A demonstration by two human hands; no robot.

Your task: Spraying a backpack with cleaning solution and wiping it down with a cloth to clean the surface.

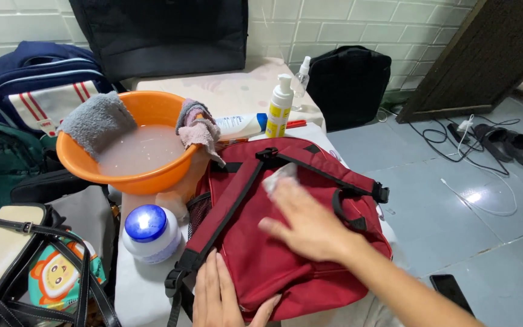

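Observation:
A red backpack with black straps lies flat on a small table. My left hand rests flat on its near lower corner, fingers together. My right hand lies on the middle of the bag, blurred, pressing a small pale wipe or cloth under its fingertips. How firmly the cloth is gripped is unclear.
An orange basin of cloudy water holds a grey towel and a pinkish rag over its rim. A white jar with blue lid, a pump bottle and a spray bottle stand nearby. Other bags crowd the left; cables, sandals and a phone lie on the tiled floor.

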